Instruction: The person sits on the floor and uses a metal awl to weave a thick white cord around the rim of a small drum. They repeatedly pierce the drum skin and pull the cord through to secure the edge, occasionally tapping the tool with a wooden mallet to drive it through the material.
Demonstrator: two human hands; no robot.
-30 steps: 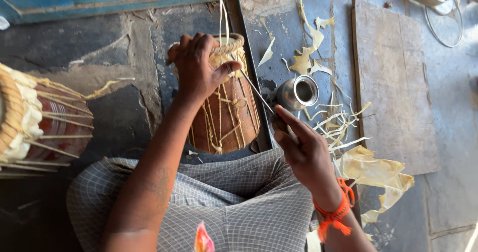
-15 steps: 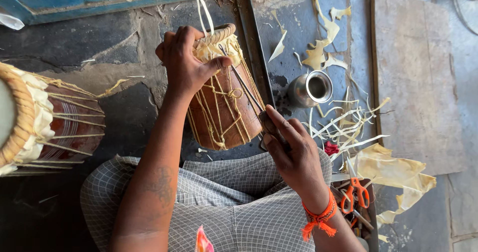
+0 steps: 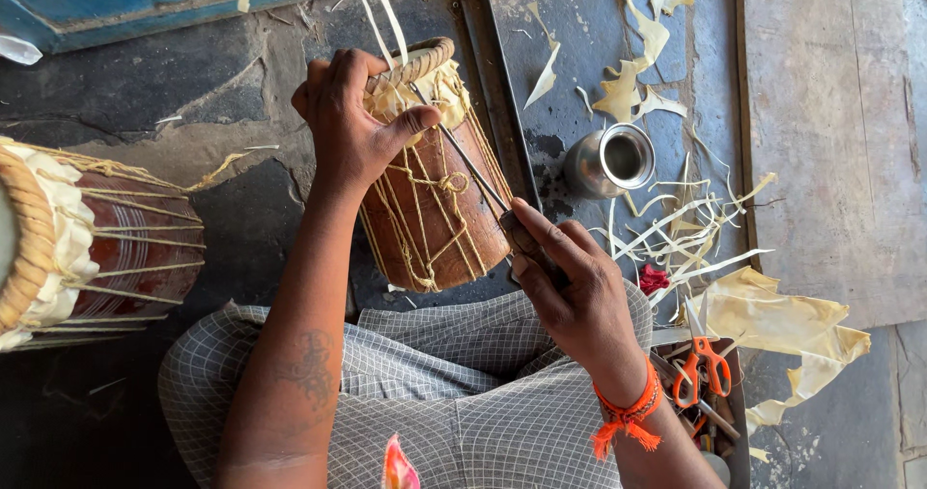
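Small reddish-brown wooden drum shell point(image 3: 435, 209), laced with pale hide strips, is propped tilted on the floor before the lap. Left hand point(image 3: 352, 127) is clamped over the braided rim; right hand point(image 3: 570, 291) is closed on a thin metal rod point(image 3: 473, 166). Shell judged rigid, moderately heavy; lacing pliable. Best held at the rim.

My left hand point(image 3: 352, 127) grips the woven rim of a small brown drum point(image 3: 430, 195) laced with pale straps. My right hand point(image 3: 570, 286) holds a thin metal rod point(image 3: 473, 166) against the lacing. A steel cup point(image 3: 610, 159) stands near, and orange scissors point(image 3: 703, 362) lie beside my right wrist.
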